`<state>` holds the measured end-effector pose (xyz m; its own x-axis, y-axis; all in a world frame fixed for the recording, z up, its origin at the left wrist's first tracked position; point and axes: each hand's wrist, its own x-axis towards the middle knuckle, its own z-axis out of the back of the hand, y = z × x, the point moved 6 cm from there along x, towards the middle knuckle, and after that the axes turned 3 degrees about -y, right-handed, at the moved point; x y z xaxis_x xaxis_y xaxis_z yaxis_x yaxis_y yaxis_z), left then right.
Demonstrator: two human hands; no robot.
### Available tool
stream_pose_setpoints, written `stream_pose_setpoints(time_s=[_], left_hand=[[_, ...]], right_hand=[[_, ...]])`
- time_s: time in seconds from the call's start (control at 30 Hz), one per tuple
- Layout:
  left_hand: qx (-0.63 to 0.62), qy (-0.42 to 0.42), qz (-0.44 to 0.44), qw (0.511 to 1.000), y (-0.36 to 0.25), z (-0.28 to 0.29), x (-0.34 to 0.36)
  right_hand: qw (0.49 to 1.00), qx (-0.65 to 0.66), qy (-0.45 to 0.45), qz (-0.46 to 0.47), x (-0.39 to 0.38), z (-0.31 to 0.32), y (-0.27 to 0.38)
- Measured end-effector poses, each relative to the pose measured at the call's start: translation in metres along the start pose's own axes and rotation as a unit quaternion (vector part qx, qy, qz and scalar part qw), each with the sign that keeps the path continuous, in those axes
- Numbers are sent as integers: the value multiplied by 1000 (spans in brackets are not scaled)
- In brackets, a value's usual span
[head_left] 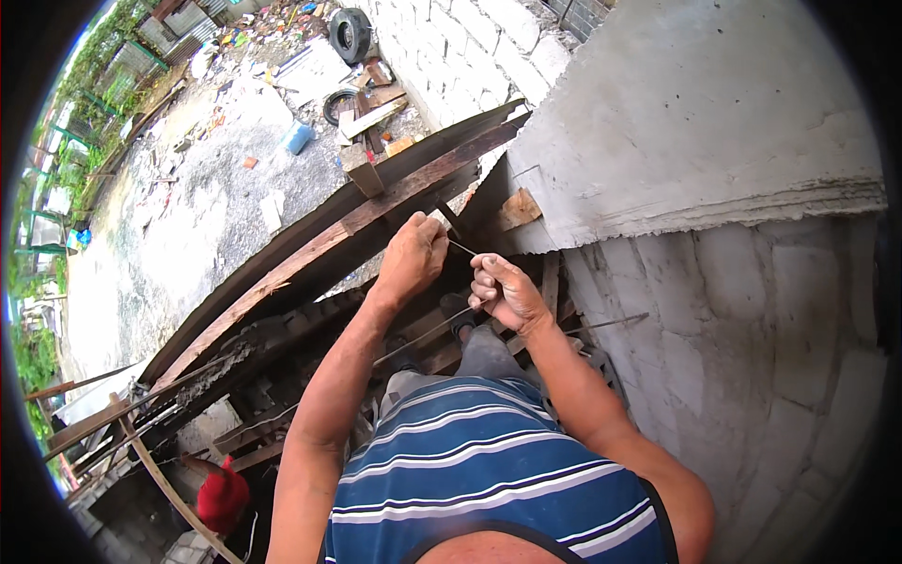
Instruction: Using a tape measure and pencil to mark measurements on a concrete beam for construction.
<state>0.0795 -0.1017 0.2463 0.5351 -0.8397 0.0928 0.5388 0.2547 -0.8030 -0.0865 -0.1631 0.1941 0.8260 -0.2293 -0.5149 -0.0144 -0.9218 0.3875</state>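
Note:
My left hand [413,249] is closed on the upper end of a thin metal wire [460,247], just below a rough wooden beam [329,226]. A small pale piece beside those fingertips is too small to make out. Lower and to the right, my right hand [505,293] is curled round the same wire. Beneath both hands are dark framing timbers, thin rods and my feet. Just right of the hands, a short wood block [518,209] sits at the broken edge of a grey concrete slab [686,103].
A grey block wall [714,357] drops away on the right. Below at left, a person in red [222,498] is among timber and blocks [188,547]. The littered yard [216,179] holds a tyre [349,36], blue container [299,138] and boards, beside a white block wall [460,52].

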Motion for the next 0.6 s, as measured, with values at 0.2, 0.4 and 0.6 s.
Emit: stream_pose_setpoints(time_s=[0.2, 0.4, 0.6], left_hand=[[-109, 103, 93, 984, 11, -17, -2], [-143, 68, 142, 977, 13, 2, -14], [-157, 63, 106, 980, 5, 22, -23]], right_hand=[[984, -163, -19, 65, 16, -5, 14], [996, -37, -17, 84, 27, -20, 19], [987, -124, -19, 102, 31, -42, 11]])
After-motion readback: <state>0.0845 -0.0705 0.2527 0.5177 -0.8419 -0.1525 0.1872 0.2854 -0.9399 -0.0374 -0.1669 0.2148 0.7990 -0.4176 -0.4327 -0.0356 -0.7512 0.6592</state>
